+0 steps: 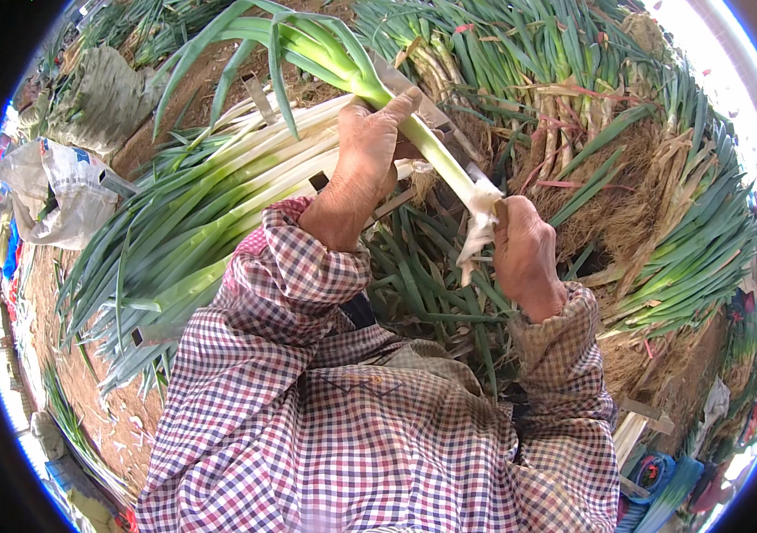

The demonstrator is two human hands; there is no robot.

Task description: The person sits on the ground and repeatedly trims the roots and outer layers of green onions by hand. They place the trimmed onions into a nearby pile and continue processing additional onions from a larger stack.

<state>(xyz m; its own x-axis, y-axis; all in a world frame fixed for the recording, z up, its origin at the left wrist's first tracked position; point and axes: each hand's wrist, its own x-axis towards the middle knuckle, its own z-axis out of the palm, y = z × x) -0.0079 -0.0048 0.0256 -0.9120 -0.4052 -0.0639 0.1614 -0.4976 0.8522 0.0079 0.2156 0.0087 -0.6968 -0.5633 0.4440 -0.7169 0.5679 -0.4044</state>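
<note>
My left hand point(368, 150) grips the pale stem of a large green onion point(442, 150), a leek-like stalk. Its green leaves arch up and to the left, above the hand. At the root end, my right hand point(528, 250) is closed on whitish outer skin point(480, 223), a strip of which hangs down loose beside the fingers. The fingertips of the right hand are partly hidden. Left of my left hand lies a pile of green onions with clean white stems point(265, 156), leaves pointing down and left.
Metal bars point(258, 100) stand around the pile. Bundles of untrimmed green onions point(572, 113) with pink ties and a mass of dry roots point(608, 200) lie at upper right. Loose green leaves point(432, 280) cover the ground below my hands. A white plastic sack point(62, 193) sits at far left.
</note>
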